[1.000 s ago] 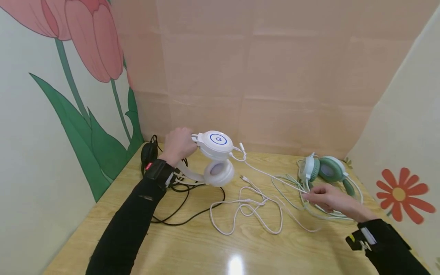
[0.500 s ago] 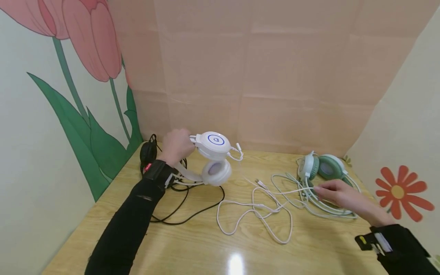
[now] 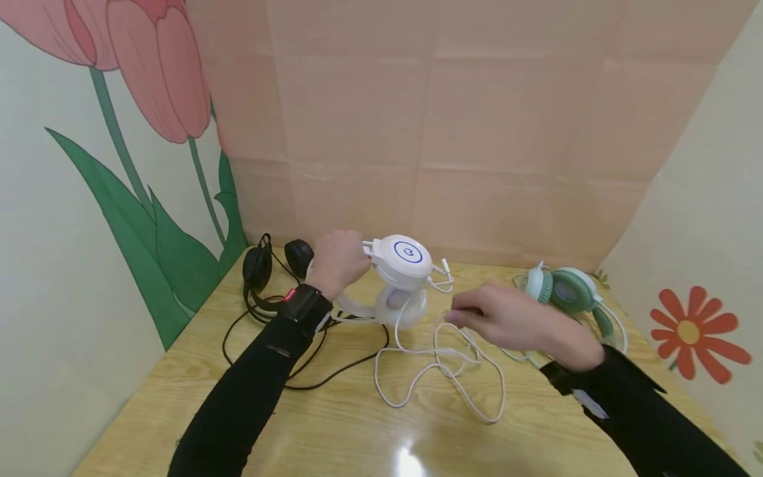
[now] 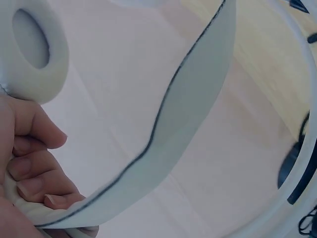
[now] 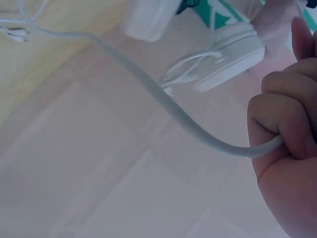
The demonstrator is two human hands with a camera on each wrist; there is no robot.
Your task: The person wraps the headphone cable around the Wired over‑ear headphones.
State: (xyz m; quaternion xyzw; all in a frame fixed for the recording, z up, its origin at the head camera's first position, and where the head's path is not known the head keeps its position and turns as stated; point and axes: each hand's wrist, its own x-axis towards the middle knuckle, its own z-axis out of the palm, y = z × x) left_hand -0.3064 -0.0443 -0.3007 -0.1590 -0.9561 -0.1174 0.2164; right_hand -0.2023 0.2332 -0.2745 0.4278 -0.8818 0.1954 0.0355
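Observation:
In the head view a white headset (image 3: 405,260) with a blue ring on its ear cup hangs sideways above the middle of the table. My left hand (image 3: 338,262) grips it at the headband. The left wrist view shows those fingers curled round the end of the pale inner strap (image 4: 193,99), beside a cushioned ear cup (image 4: 34,54). To the right of the headset, my right hand (image 3: 512,318) holds its white cable (image 5: 173,109), which runs out of the curled fingers. The rest of the cable lies in loose loops on the table below.
Black headphones (image 3: 257,268) with a tangled black cord (image 3: 340,381) lie at the left, partly behind my left arm. A green and white headset (image 3: 572,291) rests at the back right. Walls surround the wooden tabletop (image 3: 334,430) at the back and sides.
My right hand has moved left from beside the green headset to near the white one, bringing cable with it. My left hand and the white headset have shifted slightly right.

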